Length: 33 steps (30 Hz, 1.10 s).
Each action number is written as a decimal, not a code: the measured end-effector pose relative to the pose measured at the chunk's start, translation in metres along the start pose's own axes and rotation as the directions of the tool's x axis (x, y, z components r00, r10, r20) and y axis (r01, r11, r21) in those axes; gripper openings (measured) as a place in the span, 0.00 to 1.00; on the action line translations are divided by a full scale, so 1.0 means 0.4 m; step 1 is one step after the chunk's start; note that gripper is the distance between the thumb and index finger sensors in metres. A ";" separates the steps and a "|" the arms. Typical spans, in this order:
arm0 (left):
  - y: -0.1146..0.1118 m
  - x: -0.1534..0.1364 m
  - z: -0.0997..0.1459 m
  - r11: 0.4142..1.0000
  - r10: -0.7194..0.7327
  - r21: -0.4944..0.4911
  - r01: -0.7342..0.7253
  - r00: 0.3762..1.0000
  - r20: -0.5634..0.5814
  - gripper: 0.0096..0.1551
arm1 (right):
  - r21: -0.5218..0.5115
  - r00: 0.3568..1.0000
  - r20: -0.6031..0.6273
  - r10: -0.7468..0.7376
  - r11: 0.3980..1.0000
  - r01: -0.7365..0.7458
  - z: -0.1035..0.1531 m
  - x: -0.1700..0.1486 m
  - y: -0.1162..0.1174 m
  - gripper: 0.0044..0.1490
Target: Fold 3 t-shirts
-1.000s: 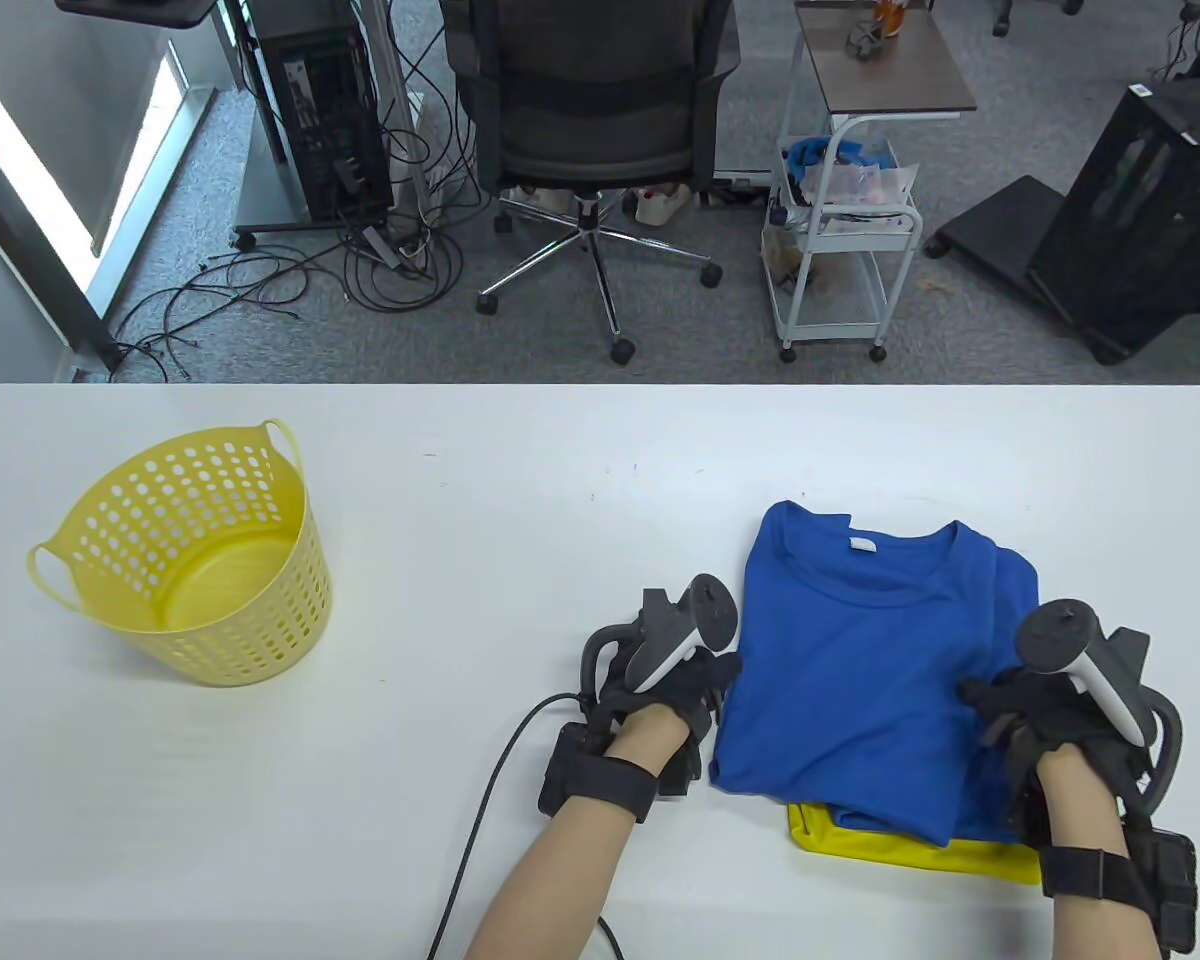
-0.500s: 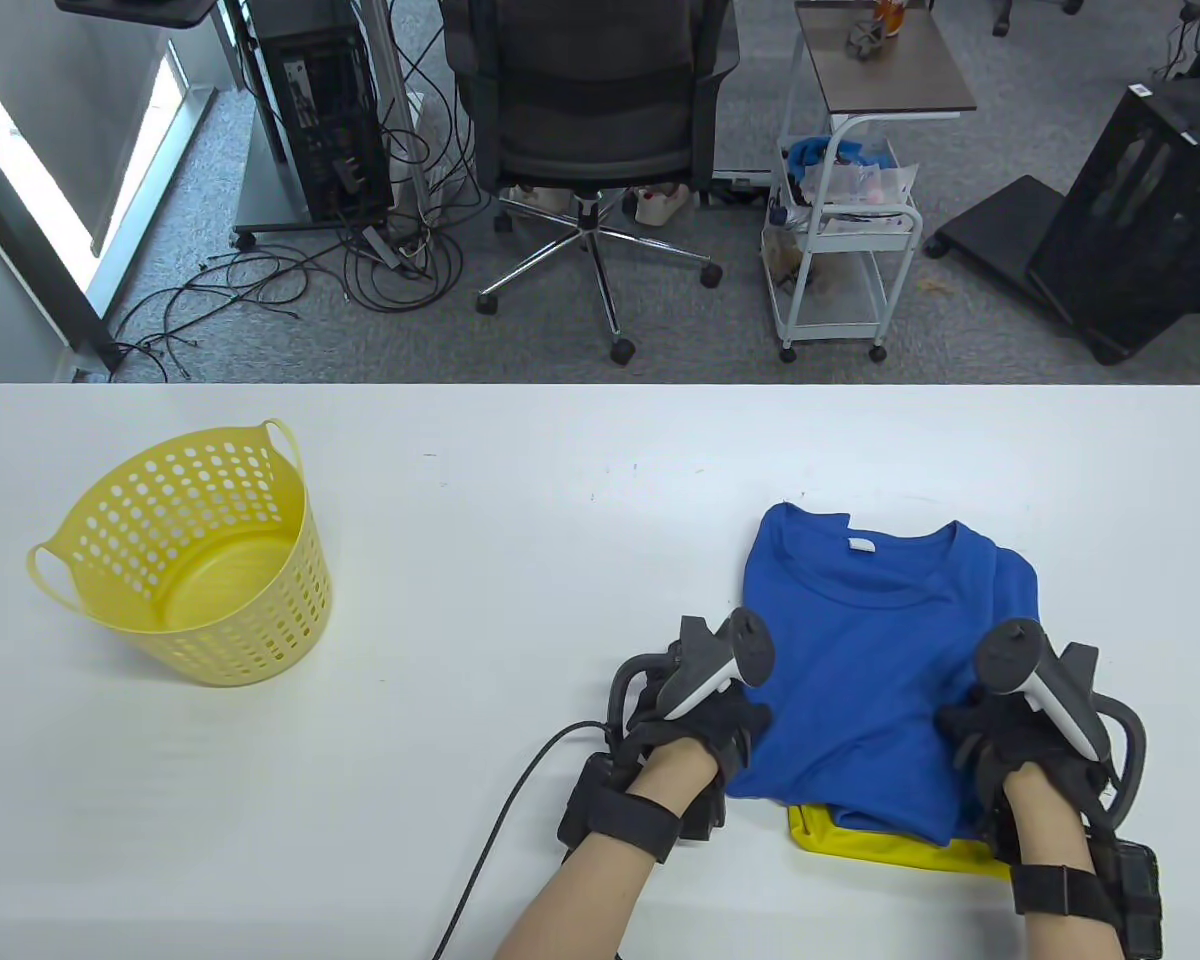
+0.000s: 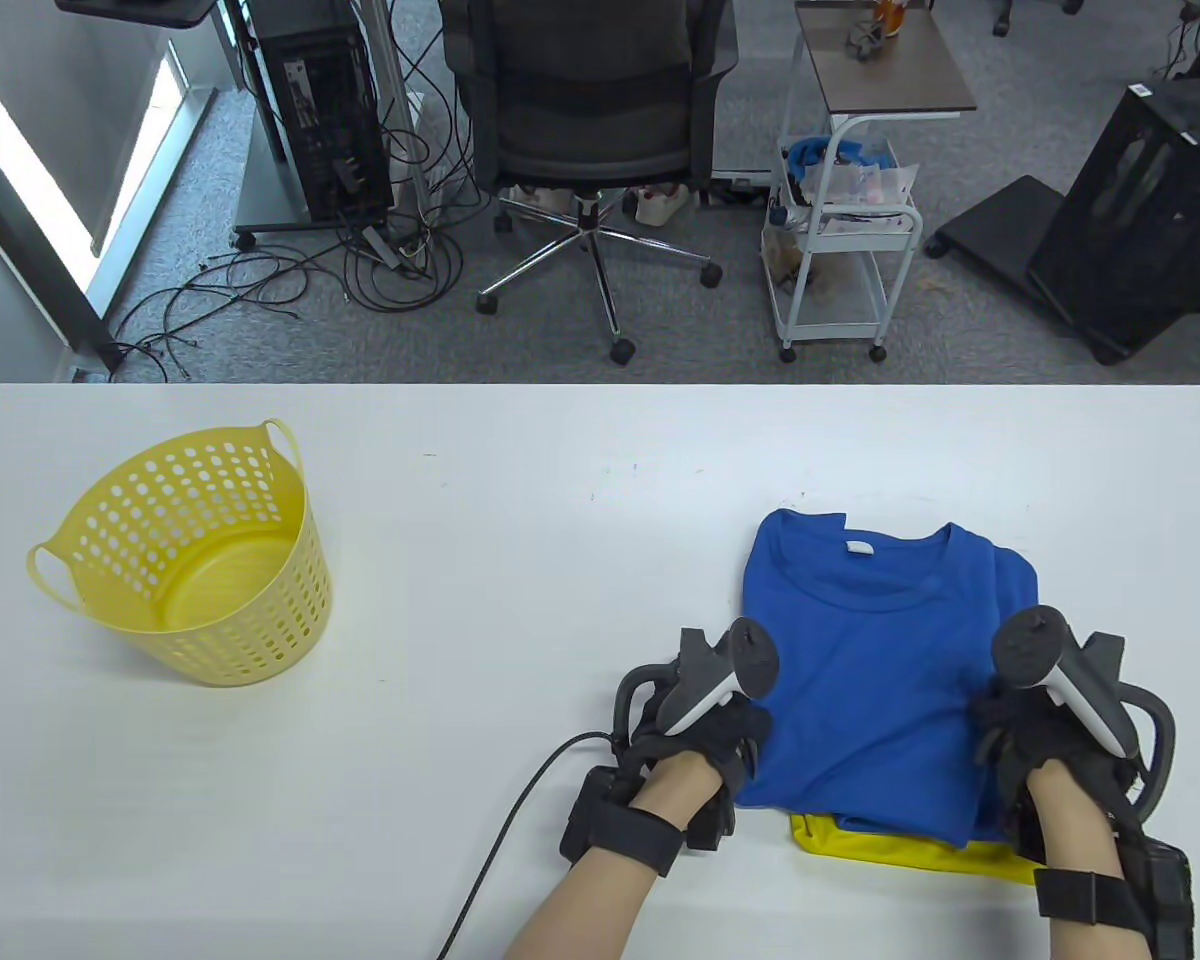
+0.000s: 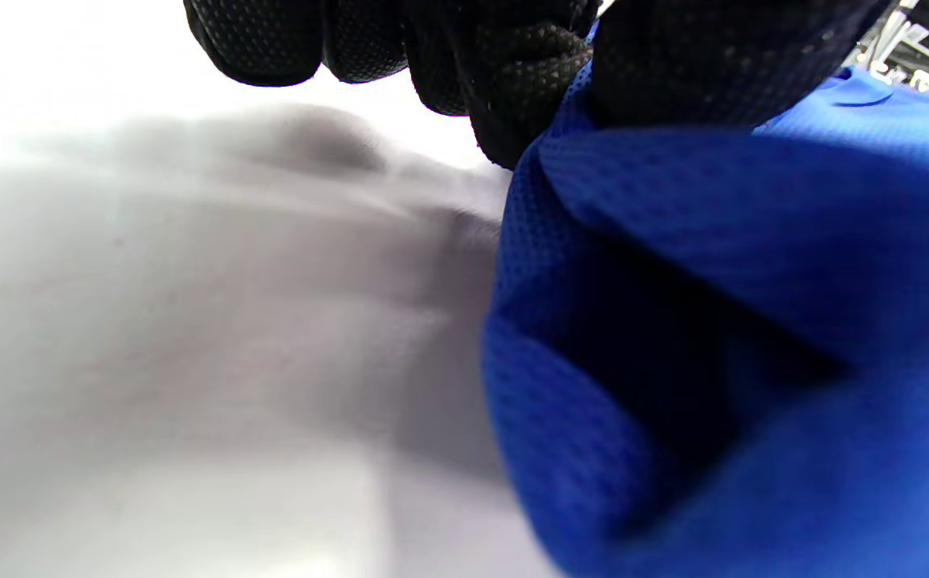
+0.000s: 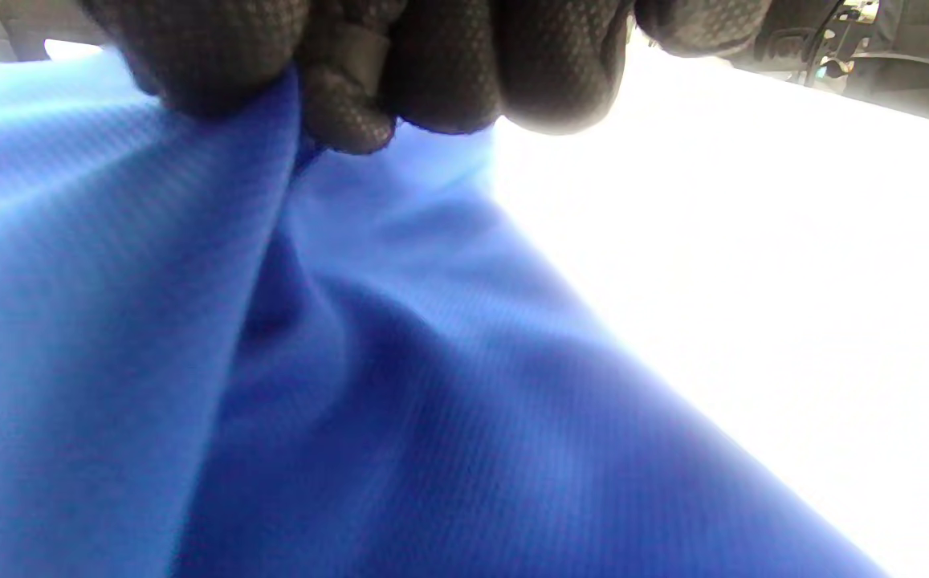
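Your left hand (image 3: 705,735) and right hand (image 3: 1025,735) each pinch a side edge of the blue t-shirt (image 3: 875,680) (fingers curled into the cloth), wrists low at the table's (image 3: 520,560) near-right, shirt atop a yellow one (image 3: 900,855).

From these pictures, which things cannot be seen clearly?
- Yellow t-shirt: table view, mostly under the blue t-shirt; its folding is hidden.
- A third t-shirt: in no view.
- Left hand and right hand fingers: table view, trackers cover them.
- Wrist views: blurred, only cloth and table.
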<state>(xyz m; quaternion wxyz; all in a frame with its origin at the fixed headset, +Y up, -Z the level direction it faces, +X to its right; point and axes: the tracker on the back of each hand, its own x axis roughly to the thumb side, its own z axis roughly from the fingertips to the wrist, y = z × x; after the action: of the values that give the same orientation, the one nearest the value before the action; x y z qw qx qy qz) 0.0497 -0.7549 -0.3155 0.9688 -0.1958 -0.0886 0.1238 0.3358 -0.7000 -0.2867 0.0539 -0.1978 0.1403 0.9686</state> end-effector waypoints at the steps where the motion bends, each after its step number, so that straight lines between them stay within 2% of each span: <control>1: 0.005 0.005 0.007 1.000 0.007 0.001 -0.007 1.000 0.005 0.26 | 0.004 1.000 0.002 0.011 1.000 -0.011 0.002 -0.001 -0.010 0.25; 4: 0.020 0.022 0.031 0.999 0.044 0.015 -0.045 0.999 0.029 0.26 | -0.001 0.999 -0.004 0.043 0.999 -0.043 0.009 -0.005 -0.036 0.25; 9: 0.052 0.036 0.054 0.987 0.160 0.022 -0.161 0.986 0.046 0.26 | -0.015 1.000 -0.008 -0.025 1.000 0.025 0.019 -0.014 -0.075 0.25; 15: 0.100 0.032 0.071 0.951 0.307 0.012 -0.308 0.950 0.065 0.26 | -0.052 0.999 0.001 -0.049 0.997 0.049 0.030 -0.018 -0.151 0.25; 19: 0.087 0.051 0.079 0.953 0.304 -0.018 -0.304 0.950 0.076 0.26 | -0.070 0.999 -0.018 -0.030 0.997 0.029 0.028 -0.026 -0.177 0.25; 21: 0.068 0.061 0.075 0.955 0.293 -0.070 -0.288 0.954 0.064 0.26 | -0.066 0.999 -0.032 -0.017 0.998 0.015 0.023 -0.032 -0.175 0.25; 27: -0.019 0.087 0.064 0.966 0.238 -0.120 -0.229 0.969 0.070 0.26 | 0.004 0.989 -0.126 0.076 0.997 -0.076 -0.024 -0.079 -0.091 0.25; 33: -0.045 0.088 0.052 0.981 0.156 -0.128 -0.148 0.986 0.058 0.26 | 0.004 0.984 -0.169 0.054 0.999 -0.054 -0.061 -0.114 -0.026 0.25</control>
<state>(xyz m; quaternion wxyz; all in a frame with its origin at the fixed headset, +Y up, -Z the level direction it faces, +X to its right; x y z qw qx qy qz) 0.0825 -0.7539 -0.2848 0.9389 -0.2573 -0.1140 0.1984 0.3881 -0.6994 -0.2928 0.0155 -0.2753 0.1493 0.9496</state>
